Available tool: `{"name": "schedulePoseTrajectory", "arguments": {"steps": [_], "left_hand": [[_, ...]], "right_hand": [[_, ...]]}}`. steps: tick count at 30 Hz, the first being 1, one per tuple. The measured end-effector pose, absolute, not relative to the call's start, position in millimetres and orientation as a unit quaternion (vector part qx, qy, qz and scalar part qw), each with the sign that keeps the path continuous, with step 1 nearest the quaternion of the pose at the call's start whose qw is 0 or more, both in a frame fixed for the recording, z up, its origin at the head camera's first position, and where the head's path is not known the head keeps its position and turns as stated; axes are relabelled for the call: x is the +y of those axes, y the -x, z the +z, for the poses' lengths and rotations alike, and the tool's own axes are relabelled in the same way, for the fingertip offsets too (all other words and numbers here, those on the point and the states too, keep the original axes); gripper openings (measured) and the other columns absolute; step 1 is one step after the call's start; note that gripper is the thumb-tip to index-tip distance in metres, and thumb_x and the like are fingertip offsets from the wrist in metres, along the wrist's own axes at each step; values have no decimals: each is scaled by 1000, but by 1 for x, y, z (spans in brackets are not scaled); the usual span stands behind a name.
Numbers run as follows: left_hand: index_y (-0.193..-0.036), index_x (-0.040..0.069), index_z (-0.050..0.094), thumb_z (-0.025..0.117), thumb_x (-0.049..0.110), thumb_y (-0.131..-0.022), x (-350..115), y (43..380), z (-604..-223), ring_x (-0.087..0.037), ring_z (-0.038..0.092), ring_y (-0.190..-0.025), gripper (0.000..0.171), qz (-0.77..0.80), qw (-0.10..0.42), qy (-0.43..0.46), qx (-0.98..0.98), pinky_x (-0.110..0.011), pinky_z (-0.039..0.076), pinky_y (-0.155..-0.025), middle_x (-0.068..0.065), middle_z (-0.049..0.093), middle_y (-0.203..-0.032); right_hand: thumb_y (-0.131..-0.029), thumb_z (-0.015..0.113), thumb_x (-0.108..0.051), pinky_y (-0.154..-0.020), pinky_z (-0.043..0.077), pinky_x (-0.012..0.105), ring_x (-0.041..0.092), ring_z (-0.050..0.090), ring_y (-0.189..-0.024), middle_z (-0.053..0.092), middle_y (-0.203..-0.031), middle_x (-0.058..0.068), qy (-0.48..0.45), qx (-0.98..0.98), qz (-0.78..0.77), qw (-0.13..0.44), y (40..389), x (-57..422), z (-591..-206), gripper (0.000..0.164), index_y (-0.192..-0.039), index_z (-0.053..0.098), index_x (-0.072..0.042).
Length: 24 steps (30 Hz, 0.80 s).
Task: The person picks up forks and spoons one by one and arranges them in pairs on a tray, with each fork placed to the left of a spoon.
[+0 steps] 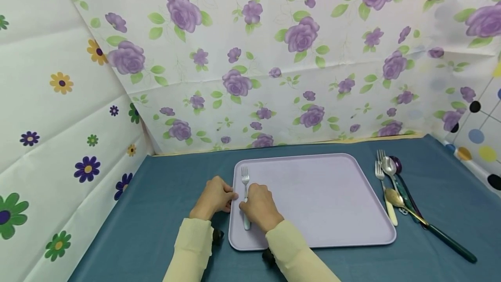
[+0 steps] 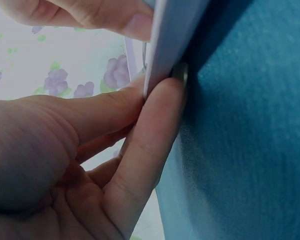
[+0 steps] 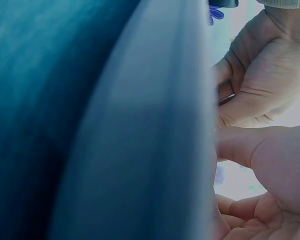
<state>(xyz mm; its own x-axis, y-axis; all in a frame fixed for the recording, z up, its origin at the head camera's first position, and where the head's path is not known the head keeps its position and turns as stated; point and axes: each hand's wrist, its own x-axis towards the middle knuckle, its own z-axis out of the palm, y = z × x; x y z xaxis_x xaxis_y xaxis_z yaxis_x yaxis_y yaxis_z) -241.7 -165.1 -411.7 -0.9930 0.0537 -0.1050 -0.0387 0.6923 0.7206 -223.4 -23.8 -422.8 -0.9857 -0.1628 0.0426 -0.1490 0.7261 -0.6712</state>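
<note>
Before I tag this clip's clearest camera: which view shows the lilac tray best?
The head view: it shows the lilac tray nearly whole from above, partly behind the right hand. The left wrist view has only its edge, pinched by the left hand; the right wrist view, only a blurred edge.

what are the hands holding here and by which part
The left hand pinches the lilac tray by its left rim. The right hand covers part of the fork's handle; whether it grips it cannot be told.
</note>
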Motion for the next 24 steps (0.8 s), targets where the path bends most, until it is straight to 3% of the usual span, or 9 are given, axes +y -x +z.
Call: {"name": "schedulePoseTrajectory", "arguments": {"steps": [10,18,24], "left_hand": [[-88,-4,75,69,1,-86,-166,242,-413,-16,63,-52,8,387,58,-7,920,-29,58,-49,-10,67,-69],[-90,-4,75,69,1,-86,-166,240,-412,-16,64,-53,9,384,56,-6,922,-30,58,-50,-11,67,-71],[-91,-4,75,68,1,-86,-166,240,-410,-17,64,-54,10,387,58,-7,920,-32,59,-51,-12,68,-72]], "right_hand": [[-82,73,-14,-34,35,21,12,48,-39,47,-49,2,87,929,-359,4,224,-24,-425,32,-58,53,-8],[-83,73,-19,-38,41,23,13,50,-43,51,-55,5,80,927,-365,17,224,-24,-423,31,-62,54,-7],[-86,68,-19,-36,36,22,12,46,-40,43,-50,1,97,922,-375,13,223,-19,-424,34,-58,51,-9]]}}
